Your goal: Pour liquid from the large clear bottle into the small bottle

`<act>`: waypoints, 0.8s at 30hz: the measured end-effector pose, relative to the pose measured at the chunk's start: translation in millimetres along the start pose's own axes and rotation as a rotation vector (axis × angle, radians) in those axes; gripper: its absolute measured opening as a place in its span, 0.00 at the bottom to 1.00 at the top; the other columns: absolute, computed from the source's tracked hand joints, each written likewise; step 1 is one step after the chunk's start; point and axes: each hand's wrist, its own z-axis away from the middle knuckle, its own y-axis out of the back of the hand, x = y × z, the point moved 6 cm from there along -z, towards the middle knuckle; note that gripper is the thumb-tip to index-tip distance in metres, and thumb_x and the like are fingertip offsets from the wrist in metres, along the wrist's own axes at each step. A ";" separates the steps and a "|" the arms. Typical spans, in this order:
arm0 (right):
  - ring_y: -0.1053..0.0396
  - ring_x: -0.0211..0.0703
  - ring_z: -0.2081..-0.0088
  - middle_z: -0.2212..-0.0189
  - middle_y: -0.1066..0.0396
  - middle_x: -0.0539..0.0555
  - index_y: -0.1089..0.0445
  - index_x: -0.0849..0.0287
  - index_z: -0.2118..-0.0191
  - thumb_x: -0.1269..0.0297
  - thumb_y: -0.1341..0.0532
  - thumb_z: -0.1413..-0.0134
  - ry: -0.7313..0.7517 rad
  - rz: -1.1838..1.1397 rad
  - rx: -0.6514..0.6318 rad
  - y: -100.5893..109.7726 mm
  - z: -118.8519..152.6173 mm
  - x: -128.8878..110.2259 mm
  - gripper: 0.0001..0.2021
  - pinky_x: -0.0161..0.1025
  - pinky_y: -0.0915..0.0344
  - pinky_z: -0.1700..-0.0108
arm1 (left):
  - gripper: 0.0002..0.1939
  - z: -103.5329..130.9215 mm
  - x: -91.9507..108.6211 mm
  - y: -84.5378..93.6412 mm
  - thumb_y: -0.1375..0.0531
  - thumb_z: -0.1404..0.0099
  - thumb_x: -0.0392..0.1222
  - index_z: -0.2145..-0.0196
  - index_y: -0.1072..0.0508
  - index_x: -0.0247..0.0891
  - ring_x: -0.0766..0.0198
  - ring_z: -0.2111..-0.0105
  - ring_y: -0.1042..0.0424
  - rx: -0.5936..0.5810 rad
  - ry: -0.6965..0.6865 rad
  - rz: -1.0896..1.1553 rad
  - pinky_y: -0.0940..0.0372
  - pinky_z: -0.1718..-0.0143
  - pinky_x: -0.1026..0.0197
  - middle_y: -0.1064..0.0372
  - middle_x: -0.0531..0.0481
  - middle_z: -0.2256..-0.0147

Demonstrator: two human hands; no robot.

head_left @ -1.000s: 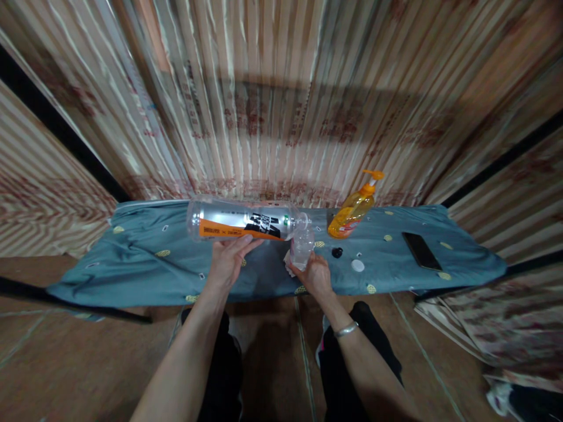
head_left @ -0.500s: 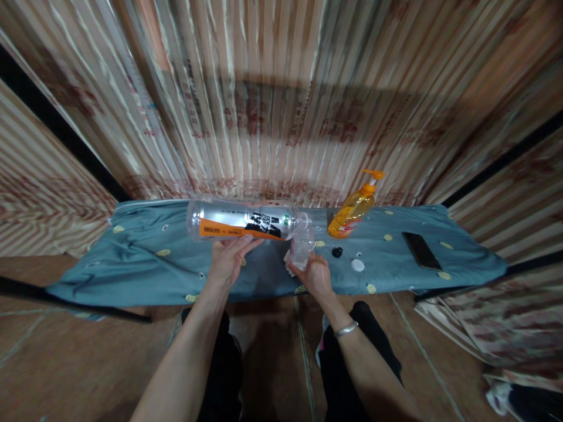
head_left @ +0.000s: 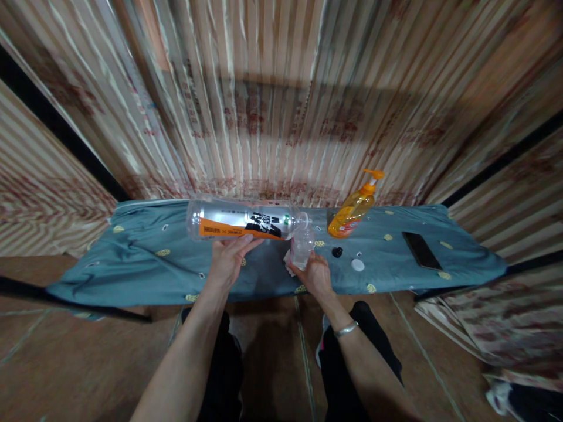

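A large clear plastic bottle (head_left: 237, 221) with a silver and orange label lies on its side in the air, its neck pointing right. My left hand (head_left: 229, 258) is closed around it from below. Its mouth meets the top of a small clear bottle (head_left: 301, 248), which my right hand (head_left: 314, 272) grips low down. Something white and crumpled, like tissue (head_left: 289, 263), shows beside the small bottle's base. How much liquid is in either bottle I cannot tell. Right of my right hand lie a black cap (head_left: 337, 252) and a white round lid (head_left: 358, 265).
On the blue-green cloth (head_left: 145, 275) over the narrow table stand an orange pump bottle (head_left: 352, 212) at the back and a dark phone (head_left: 421, 250) at the right. Black frame poles (head_left: 65, 123) rise at both ends, and a striped curtain (head_left: 272, 117) hangs behind.
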 end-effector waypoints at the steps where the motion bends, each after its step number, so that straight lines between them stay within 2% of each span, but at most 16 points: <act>1: 0.31 0.51 0.63 0.71 0.29 0.62 0.36 0.71 0.55 0.45 0.42 0.49 0.000 0.006 0.005 -0.1 0.2 0.1 0.30 0.40 0.40 0.61 | 0.13 0.0 0.0 0.1 0.32 0.57 0.33 0.70 0.26 0.40 0.57 0.66 0.25 0.001 0.001 0.000 0.32 0.56 0.43 0.26 0.55 0.71; 9: 0.31 0.51 0.64 0.71 0.29 0.62 0.36 0.71 0.54 0.44 0.44 0.49 0.005 0.002 0.030 -1.4 0.5 0.9 0.30 0.41 0.40 0.61 | 0.11 0.1 -1.3 1.8 0.32 0.57 0.33 0.72 0.26 0.39 0.58 0.67 0.25 0.004 0.000 0.005 0.31 0.57 0.44 0.26 0.54 0.71; 18: 0.31 0.51 0.63 0.71 0.29 0.62 0.36 0.71 0.55 0.45 0.43 0.49 0.005 -0.022 0.016 -0.9 0.2 0.9 0.29 0.41 0.39 0.61 | 0.12 -0.2 -0.7 0.6 0.31 0.57 0.34 0.72 0.25 0.39 0.55 0.66 0.25 0.002 0.005 -0.002 0.33 0.55 0.40 0.25 0.53 0.71; 24: 0.31 0.51 0.64 0.71 0.29 0.62 0.36 0.70 0.54 0.44 0.43 0.49 -0.002 -0.007 0.025 -1.1 -0.1 1.1 0.30 0.41 0.39 0.61 | 0.11 1.0 -0.4 0.6 0.31 0.57 0.33 0.72 0.25 0.38 0.58 0.67 0.25 0.005 0.010 0.006 0.31 0.57 0.43 0.26 0.54 0.73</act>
